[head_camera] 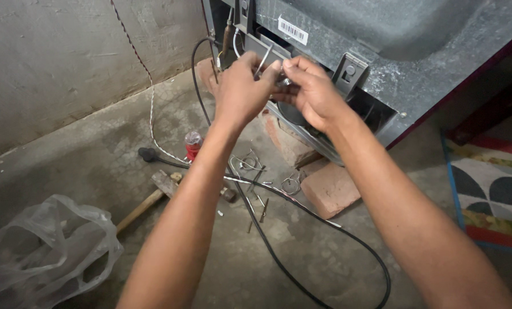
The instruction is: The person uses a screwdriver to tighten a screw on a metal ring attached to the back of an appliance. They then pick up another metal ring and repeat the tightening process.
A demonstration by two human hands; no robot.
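Both hands up at the back of the tilted appliance, pinching a skinny metal tube

The left hand [241, 86] and right hand [310, 91] meet fingertip to fingertip on a thin silvery metal tube [263, 62], right at the lower rear edge of the big grey appliance cabinet [393, 51] – both closed narrow around it, and a small shiny fitting seems to sit between the fingers, hard to tell. I'd guess that tube is light but stiff and kinks easily, so grip close to the joint, not mid-span. The cabinet rests on worn reddish bricks [330, 189]. Down on the concrete floor [84, 149] – a black power cable [302, 229], a wooden-handled hammer [153, 197], a small red canister [193, 144], loose wire bits and a crumpled clear plastic bag [44, 252].
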